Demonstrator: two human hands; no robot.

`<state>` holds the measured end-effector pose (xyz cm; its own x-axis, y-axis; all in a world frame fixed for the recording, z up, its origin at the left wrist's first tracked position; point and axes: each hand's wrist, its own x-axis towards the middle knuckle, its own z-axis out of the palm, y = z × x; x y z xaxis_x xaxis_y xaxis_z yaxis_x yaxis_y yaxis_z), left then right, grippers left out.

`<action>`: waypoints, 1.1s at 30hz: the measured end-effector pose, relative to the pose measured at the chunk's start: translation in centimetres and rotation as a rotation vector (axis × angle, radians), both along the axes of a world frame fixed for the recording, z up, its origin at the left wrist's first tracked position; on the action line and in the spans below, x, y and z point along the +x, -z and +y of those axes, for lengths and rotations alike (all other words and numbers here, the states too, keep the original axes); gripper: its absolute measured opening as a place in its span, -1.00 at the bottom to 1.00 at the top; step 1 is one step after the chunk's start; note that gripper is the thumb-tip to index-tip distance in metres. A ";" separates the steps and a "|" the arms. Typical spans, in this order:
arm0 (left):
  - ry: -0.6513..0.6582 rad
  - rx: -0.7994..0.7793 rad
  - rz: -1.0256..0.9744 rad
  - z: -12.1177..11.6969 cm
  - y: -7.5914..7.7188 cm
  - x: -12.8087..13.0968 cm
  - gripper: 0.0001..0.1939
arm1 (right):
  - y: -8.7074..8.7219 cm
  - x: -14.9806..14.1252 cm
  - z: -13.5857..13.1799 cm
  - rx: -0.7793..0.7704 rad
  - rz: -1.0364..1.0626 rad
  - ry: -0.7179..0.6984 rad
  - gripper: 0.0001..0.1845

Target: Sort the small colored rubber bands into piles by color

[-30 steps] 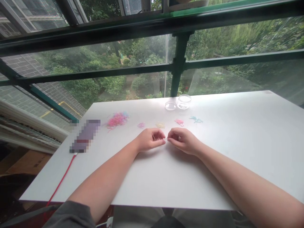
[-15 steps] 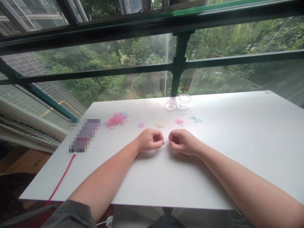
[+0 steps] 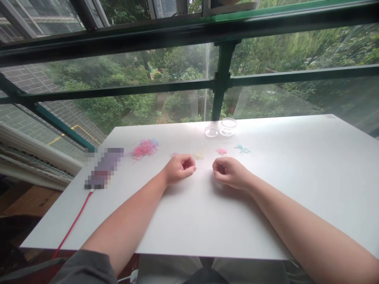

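Between my two hands runs a thin, pale pink elastic band (image 3: 204, 169), stretched into a faint line above the white table (image 3: 189, 221). One end is pinched in the curled fingers of my left hand (image 3: 180, 169), the other in those of my right hand (image 3: 232, 172). Just beyond my hands lie small piles of similar thin bands: purple (image 3: 174, 154), partly hidden behind my left hand, pale yellow (image 3: 198, 156), pink (image 3: 221, 151) and light blue (image 3: 242, 149). A larger mixed heap of bands (image 3: 145, 149), mostly pink, is farther left.
A clear round jar (image 3: 227, 127) stands at the table's far edge, with a shallow clear lid (image 3: 211, 132) at its left. To the left, a blurred-out dark rectangular object (image 3: 106, 165) connects to a red cable (image 3: 74, 221). Green-framed windows rise behind the table.
My hands have moved apart, the left one going left and slightly away from me, and the band between them now shows as a stretched line. The purple pile has become partly covered.
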<state>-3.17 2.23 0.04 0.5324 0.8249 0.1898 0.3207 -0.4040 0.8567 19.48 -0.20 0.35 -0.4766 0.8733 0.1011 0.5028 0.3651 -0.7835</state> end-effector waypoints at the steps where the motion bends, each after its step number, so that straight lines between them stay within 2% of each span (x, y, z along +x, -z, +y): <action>1: 0.025 -0.004 0.026 -0.2 0.0 0.3 -0.89 | 0.0 -0.2 -0.1 -0.001 0.003 -0.014 -0.92; 6: 0.110 0.003 0.112 -1.5 -0.1 1.6 -0.93 | 0.1 -0.9 -0.8 0.039 0.020 -0.078 -0.95; 9: 0.096 0.027 0.117 -1.7 0.0 1.8 -0.93 | 0.1 -1.0 -0.9 0.085 0.028 -0.089 -0.96; 15: 0.072 0.043 0.111 -1.6 0.0 1.8 -0.90 | 0.4 -0.7 -0.7 0.055 0.048 -0.126 -0.94; 21: 0.085 0.049 0.100 -1.6 0.1 1.9 -0.91 | 0.4 -0.8 -0.7 0.090 0.022 -0.127 -0.95; 33: 0.122 0.016 0.140 -1.7 0.2 1.9 -0.96 | -0.2 -0.9 -1.1 0.048 -0.051 -0.153 -0.93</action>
<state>-1.26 0.56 -0.12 0.6502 0.7503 0.1197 0.3839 -0.4604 0.8004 18.54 -1.25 0.54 -0.6090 0.7850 0.1137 0.4771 0.4770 -0.7381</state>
